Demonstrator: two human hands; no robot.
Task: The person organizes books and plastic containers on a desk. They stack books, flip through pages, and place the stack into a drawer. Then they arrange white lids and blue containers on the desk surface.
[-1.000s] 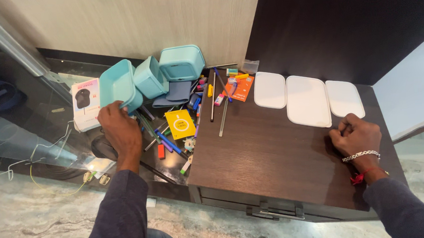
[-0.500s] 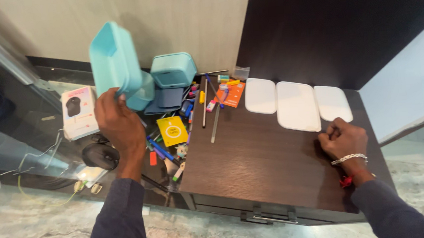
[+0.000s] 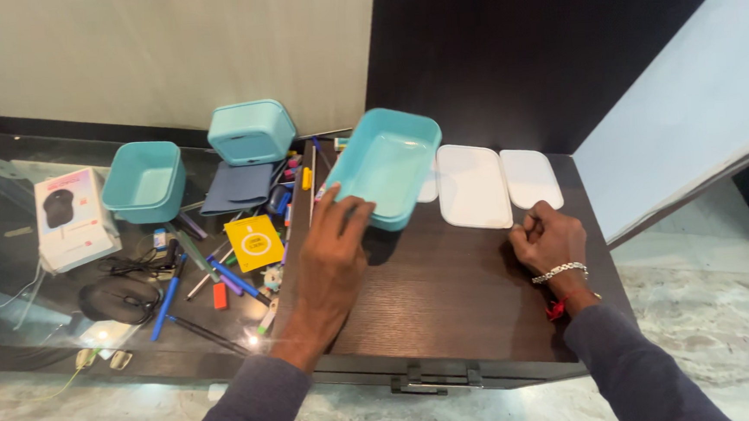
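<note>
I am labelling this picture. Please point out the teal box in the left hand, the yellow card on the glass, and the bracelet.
teal box point(image 3: 389, 162), head view, on its inner floor.
yellow card point(image 3: 253, 242), head view, on its middle.
bracelet point(image 3: 558, 271), head view, on the chain across the wrist.

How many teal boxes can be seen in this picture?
3: one in the left hand over the dark table (teal box), one open on the glass, one upside down by the wall.
</note>
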